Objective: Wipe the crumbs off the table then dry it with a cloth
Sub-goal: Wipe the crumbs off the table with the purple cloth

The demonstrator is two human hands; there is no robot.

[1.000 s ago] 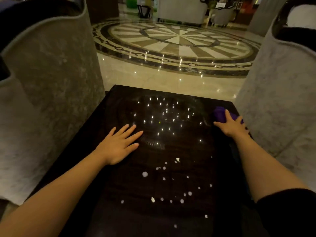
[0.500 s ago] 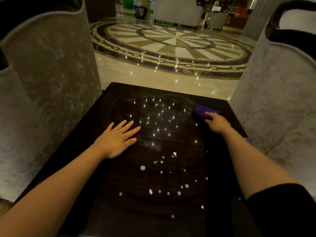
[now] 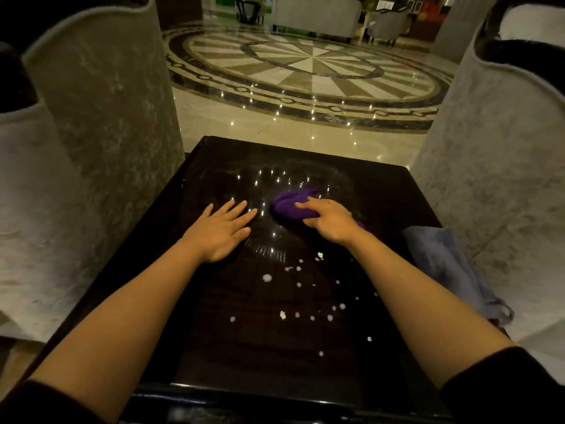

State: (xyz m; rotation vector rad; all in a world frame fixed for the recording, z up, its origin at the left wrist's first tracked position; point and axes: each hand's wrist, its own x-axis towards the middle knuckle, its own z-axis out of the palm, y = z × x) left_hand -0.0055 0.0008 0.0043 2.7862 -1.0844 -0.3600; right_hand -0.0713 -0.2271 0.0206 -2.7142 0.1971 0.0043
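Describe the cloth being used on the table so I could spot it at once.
Find the dark glossy square table between two grey velvet armchairs. Toward its far half, past the scattered white crumbs, the right hand presses down on a bunched purple cloth. Its vivid purple sets it apart from the pale blue-grey cloth draped off the table's right edge.

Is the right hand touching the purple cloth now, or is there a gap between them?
Touching. The head view shows the right hand lying on the purple cloth, its fingers pressing the bunched fabric against the table.
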